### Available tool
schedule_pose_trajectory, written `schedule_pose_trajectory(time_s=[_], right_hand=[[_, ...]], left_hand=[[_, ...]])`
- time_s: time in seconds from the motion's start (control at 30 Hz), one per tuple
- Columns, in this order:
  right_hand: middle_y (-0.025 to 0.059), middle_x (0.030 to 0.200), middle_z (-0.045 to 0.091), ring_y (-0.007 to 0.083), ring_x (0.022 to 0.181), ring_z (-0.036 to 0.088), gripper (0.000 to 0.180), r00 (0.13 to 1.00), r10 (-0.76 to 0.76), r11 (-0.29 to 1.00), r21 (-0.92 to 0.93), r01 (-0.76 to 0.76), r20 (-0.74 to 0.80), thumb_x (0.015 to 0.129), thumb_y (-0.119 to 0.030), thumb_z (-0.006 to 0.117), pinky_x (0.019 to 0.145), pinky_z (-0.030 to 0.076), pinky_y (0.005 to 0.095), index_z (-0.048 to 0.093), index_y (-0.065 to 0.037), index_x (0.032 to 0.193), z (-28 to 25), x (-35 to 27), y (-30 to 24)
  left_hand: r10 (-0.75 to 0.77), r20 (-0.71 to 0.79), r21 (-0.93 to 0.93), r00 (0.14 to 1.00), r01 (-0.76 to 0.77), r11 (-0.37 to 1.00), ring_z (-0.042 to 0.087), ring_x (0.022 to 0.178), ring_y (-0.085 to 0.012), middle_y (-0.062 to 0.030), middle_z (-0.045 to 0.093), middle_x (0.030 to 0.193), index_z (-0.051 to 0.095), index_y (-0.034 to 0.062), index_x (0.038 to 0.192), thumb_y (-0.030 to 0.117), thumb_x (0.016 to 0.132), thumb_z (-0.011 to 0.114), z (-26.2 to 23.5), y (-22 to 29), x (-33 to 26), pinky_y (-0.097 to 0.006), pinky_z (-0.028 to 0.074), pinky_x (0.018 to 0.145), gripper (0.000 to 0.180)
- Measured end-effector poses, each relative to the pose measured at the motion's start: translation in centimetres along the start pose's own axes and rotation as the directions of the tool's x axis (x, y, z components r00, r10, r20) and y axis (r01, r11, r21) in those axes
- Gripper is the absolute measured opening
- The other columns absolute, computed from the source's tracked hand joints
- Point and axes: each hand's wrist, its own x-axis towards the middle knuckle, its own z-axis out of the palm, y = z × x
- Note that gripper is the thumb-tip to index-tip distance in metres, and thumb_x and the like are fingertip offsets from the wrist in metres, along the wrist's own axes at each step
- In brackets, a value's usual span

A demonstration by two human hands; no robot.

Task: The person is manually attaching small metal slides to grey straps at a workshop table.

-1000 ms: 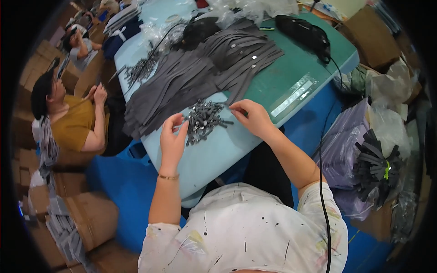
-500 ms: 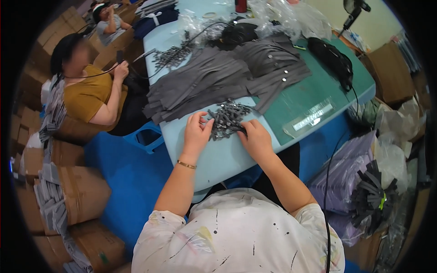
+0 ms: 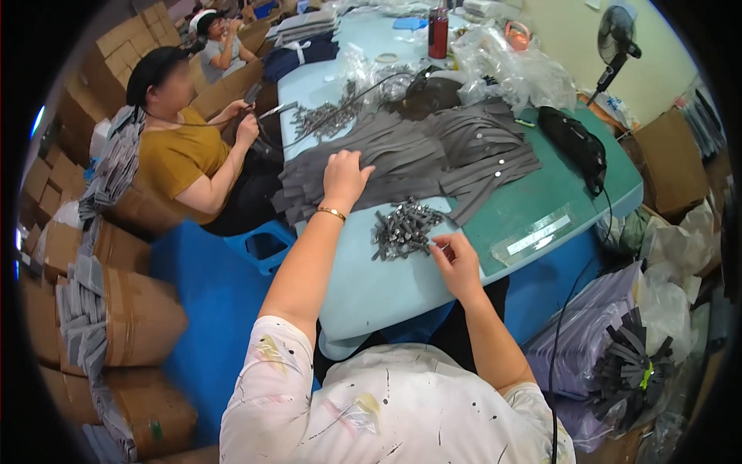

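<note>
Loose pile of small dark pieces (image 3: 403, 229) sits toward the surface's near edge, directly on the pale blue table (image 3: 363, 301). Our right hand (image 3: 456, 263) is just beside the pile's right side, thumb and fingertips drawn together; can't tell if there's a piece between them. Our left hand (image 3: 345, 182) is beyond and left of the pile, at the near side of the long grey strips (image 3: 371, 147); fingers bent, grip on a strip can't be confirmed.

Strips spread from the table's left edge to the green panel (image 3: 564, 166) on the right. Second heap of small pieces (image 3: 325, 118) lies by the left edge, past the strips.

Containers: clear plastic bags (image 3: 502, 66) bunched toward the far edge, contents unclear. Black pouch (image 3: 572, 147) near the right edge, can't see inside. Cartons (image 3: 143, 317) stacked on the floor off the left edge, grey strips draped alongside.

Around: red bottle (image 3: 438, 36) toward the far edge, co-worker in mustard (image 3: 182, 158) seated at the left edge. Our left hand hides some strips; a thin black cable crosses above the second heap.
</note>
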Motion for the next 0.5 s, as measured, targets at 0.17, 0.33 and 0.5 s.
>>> schedule_pose_trajectory(time_s=[0.17,0.33,0.5], right_hand=[[0.0028,0.076,0.053,0.0083,0.059,0.051,0.010,0.999,0.020,0.994,0.111,-0.015,-0.039,0.081,-0.006,0.064,0.053,0.042,0.0220,0.061,-0.003,0.090,0.2,-0.5,0.4],[0.0069,0.097,0.063,0.0104,0.082,0.060,0.029,0.936,0.275,0.698,0.624,-0.351,0.219,0.091,-0.018,0.054,0.072,0.047,0.0232,0.057,0.001,0.113,0.8,0.1,-0.7],[0.0102,0.105,0.061,0.0156,0.090,0.061,0.032,0.880,0.316,0.171,0.891,-0.421,0.356,0.093,-0.021,0.049,0.079,0.050,0.0286,0.047,0.000,0.118,2.5,2.2,-3.7]], left_hand=[[0.084,0.013,0.126,0.996,-0.085,0.988,0.054,0.084,-0.0265,-0.0067,0.057,0.082,0.062,0.0060,0.081,0.018,0.079,0.061,-0.2,-0.3,0.7,-0.039,0.044,0.071,0.012],[0.409,-0.146,0.153,0.901,-0.388,0.909,0.052,0.081,-0.0236,-0.0054,0.050,0.076,0.055,0.0067,0.074,0.011,0.074,0.057,-5.9,6.1,-1.5,-0.037,0.040,0.069,0.004],[0.515,-0.023,0.043,0.857,-0.514,0.857,0.054,0.086,-0.0245,-0.0077,0.054,0.085,0.060,0.0019,0.091,0.008,0.072,0.063,-11.5,10.8,-11.4,-0.037,0.040,0.076,0.020]])
